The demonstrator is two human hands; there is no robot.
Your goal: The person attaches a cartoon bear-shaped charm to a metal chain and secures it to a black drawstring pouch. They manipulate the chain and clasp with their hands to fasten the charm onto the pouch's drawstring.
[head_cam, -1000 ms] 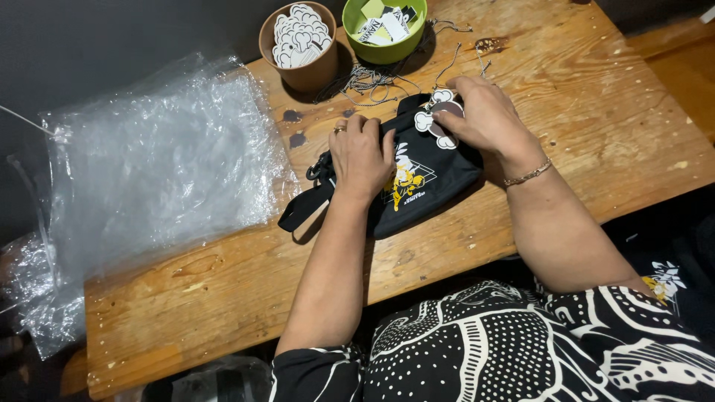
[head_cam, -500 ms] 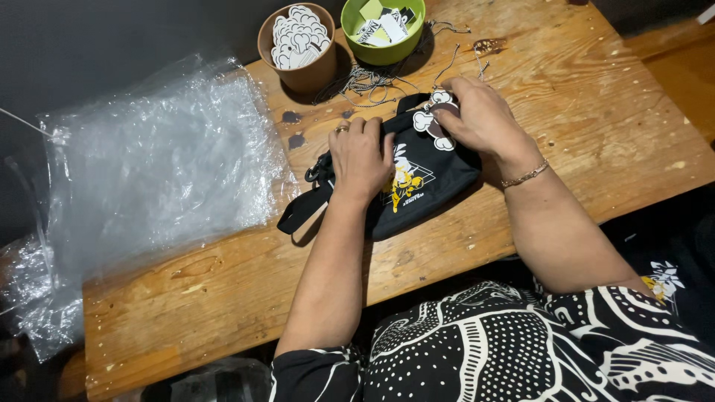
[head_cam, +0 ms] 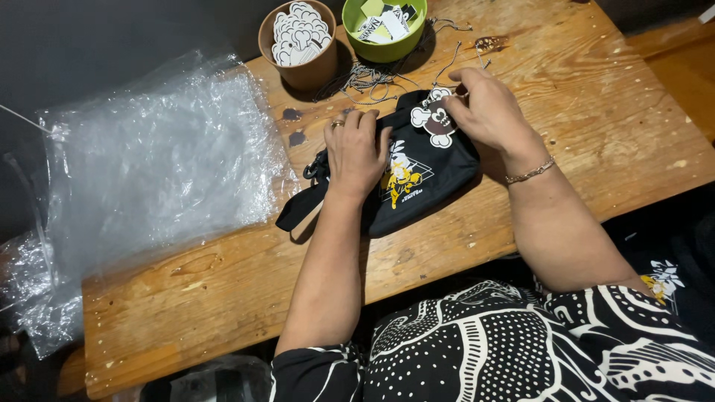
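Pressing flat on the black pouch (head_cam: 417,182), left hand (head_cam: 357,152); right hand (head_cam: 484,108) pinches its tag (head_cam: 434,119).

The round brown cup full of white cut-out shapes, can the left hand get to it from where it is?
Probably yes. The left hand rests flat on the black fabric pouch, and the round brown cup stands just beyond it on the wooden table. Only bare wood and some thin ball chain lie between.
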